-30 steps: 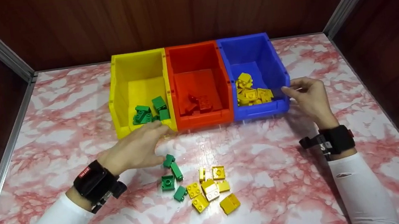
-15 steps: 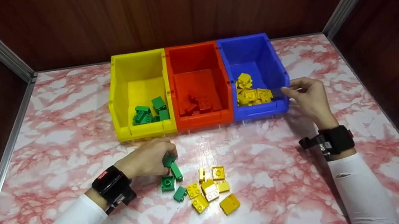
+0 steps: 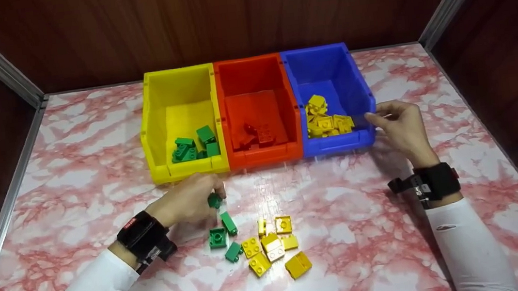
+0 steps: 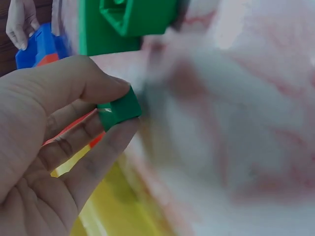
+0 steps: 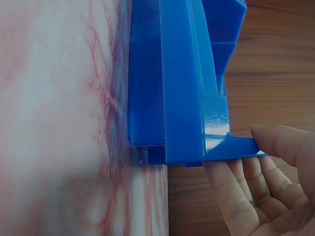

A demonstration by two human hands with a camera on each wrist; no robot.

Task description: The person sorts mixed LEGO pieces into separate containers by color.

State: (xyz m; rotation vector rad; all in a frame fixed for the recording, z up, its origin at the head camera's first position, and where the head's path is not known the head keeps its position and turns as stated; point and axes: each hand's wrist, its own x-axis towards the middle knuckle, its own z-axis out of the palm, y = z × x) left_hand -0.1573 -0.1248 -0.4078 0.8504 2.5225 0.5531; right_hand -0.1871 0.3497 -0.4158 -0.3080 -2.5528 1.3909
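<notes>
Between thumb and fingertips, my left hand point(image 3: 187, 200) pinches a small green toy brick point(image 4: 127, 106), held just in front of the yellow bin point(image 3: 189, 170). Near that hand lie several other green bricks point(image 3: 218, 238). My right hand point(image 3: 403, 129) grips the right side edge of the blue bin point(image 3: 341, 144); in the right wrist view the thumb point(image 5: 280, 140) is on one face of the edge and the fingers point(image 5: 231, 196) on the other. Yellow bricks point(image 3: 329, 123) lie in the blue bin, and green bricks point(image 3: 184, 149) in the yellow one.
Between the other two bins stands a red bin point(image 3: 266, 155) with red bricks point(image 3: 262, 134) inside. Several yellow bricks point(image 3: 271, 246) are grouped on the marbled table point(image 3: 361, 231), nearer the person. A dark wooden wall point(image 3: 244, 15) rises behind the bins.
My left hand has come back from the yellow bin's front, taken hold of a green brick, and lifted it slightly off the others. The right hand has stayed on the blue bin.
</notes>
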